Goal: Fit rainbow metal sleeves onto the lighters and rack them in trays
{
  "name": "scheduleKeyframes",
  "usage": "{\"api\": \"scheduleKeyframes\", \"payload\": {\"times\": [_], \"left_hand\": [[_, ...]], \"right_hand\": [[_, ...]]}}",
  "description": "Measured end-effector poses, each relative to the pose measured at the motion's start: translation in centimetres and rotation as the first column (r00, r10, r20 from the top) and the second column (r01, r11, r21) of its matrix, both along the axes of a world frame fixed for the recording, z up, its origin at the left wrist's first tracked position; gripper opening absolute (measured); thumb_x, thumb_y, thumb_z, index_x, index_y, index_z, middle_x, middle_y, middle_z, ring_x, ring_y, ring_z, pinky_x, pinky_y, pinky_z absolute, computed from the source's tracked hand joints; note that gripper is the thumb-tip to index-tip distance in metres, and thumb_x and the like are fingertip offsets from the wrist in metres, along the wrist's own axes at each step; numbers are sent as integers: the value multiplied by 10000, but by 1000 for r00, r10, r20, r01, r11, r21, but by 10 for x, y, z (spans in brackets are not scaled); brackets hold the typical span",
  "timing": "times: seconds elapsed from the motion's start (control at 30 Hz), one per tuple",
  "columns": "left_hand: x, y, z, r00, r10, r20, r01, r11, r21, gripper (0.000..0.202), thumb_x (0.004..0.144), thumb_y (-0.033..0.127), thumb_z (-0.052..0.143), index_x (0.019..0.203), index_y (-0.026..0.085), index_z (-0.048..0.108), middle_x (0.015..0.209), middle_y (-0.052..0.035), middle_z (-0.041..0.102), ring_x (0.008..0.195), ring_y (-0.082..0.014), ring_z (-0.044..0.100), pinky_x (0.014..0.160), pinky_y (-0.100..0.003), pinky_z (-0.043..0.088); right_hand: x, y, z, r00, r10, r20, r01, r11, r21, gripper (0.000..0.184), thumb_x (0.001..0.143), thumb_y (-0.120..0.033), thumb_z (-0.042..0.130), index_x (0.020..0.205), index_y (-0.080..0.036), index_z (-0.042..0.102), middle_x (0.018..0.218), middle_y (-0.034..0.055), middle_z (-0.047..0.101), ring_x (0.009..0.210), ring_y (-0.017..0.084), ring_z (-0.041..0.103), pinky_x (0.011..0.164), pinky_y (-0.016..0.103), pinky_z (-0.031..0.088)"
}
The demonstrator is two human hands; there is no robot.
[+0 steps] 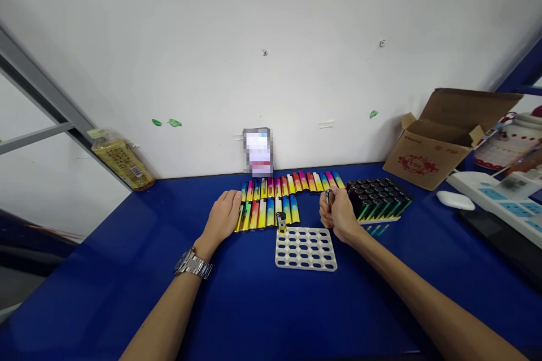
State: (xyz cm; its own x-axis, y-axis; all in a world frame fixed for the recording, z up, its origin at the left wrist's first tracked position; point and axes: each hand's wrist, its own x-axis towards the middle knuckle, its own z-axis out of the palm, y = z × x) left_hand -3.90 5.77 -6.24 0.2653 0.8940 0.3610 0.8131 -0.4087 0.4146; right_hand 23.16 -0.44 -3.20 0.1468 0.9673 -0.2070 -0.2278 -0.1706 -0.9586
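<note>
My right hand (341,215) is closed around a lighter (329,197), held upright with its dark top showing above the fist. Most of that lighter is hidden by the fingers. My left hand (224,213) lies palm down with fingers stretched out, touching the left end of the lighter rows. Two rows of colourful metallic lighters (271,214) lie side by side on the blue table. In front of them is a white tray (305,264) with a grid of oval holes. One gold lighter (282,222) stands upright in its back left corner.
Right of my right hand stands a block of dark-topped lighters (376,197) in a tray. Behind it is an open cardboard box (417,158). A white case (455,201) and a power strip (503,197) lie farther right. A phone (258,152) leans on the wall; a bottle (122,161) tilts at left.
</note>
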Motion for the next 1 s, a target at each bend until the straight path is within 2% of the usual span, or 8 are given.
{"api": "scheduleKeyframes", "payload": {"times": [0.1,0.2,0.27,0.33,0.43,0.7,0.87,1.0], "left_hand": [[1,-1,1,1000,1,1,-1,1000,-6,380,972,390,215,921,207,544,873,-66,621,859,-221,570,823,-366,435],[1,-2,2,1000,-2,8,2,1000,-11,378,971,389,216,913,206,541,868,-67,616,860,-223,567,819,-367,431],[2,-2,3,1000,-2,9,2,1000,-8,377,971,390,216,911,205,539,868,-66,613,862,-223,565,813,-366,431],[2,-3,3,1000,-2,8,2,1000,-5,380,971,393,214,905,207,538,863,-63,612,856,-221,564,807,-362,434],[2,-3,3,1000,-4,4,4,1000,-1,384,972,396,207,899,212,536,848,-60,609,843,-219,563,802,-358,436],[1,-1,1,1000,6,10,-6,1000,-1,378,967,394,224,900,212,549,852,-61,614,842,-218,566,794,-356,437],[1,-1,1,1000,5,-7,-5,1000,6,385,971,396,209,903,214,541,854,-61,614,845,-218,567,796,-354,436],[1,-2,1,1000,-1,-1,1,1000,-4,382,972,396,207,916,211,537,872,-64,616,861,-219,565,805,-359,432]], "right_hand": [[3,-2,1,988,151,31,-153,985,75,489,899,-488,207,514,-231,363,342,-57,257,299,80,181,336,217,154],[3,-9,4,956,275,103,-293,917,272,423,906,-568,302,736,-216,461,481,-56,396,385,102,342,403,232,300],[1,-13,7,941,251,226,-323,866,381,334,914,-546,371,870,-228,460,615,-32,505,519,129,465,529,267,412],[-1,-16,8,901,169,399,-348,830,436,299,910,-515,429,874,-226,496,749,16,576,675,157,522,665,309,452],[-4,-17,6,843,74,532,-360,813,457,289,858,-490,541,818,-212,608,852,66,588,785,193,522,702,339,457],[-13,-18,-7,876,157,457,-385,799,463,196,806,-402,640,732,-230,699,754,47,601,732,191,559,646,336,485],[-15,-20,-10,798,147,584,-448,793,413,193,814,-388,638,770,-234,746,792,54,653,720,186,587,643,331,491],[-16,-20,-6,733,138,666,-500,773,389,202,831,-339,621,711,-225,737,690,38,644,645,172,570,580,300,457]]}}
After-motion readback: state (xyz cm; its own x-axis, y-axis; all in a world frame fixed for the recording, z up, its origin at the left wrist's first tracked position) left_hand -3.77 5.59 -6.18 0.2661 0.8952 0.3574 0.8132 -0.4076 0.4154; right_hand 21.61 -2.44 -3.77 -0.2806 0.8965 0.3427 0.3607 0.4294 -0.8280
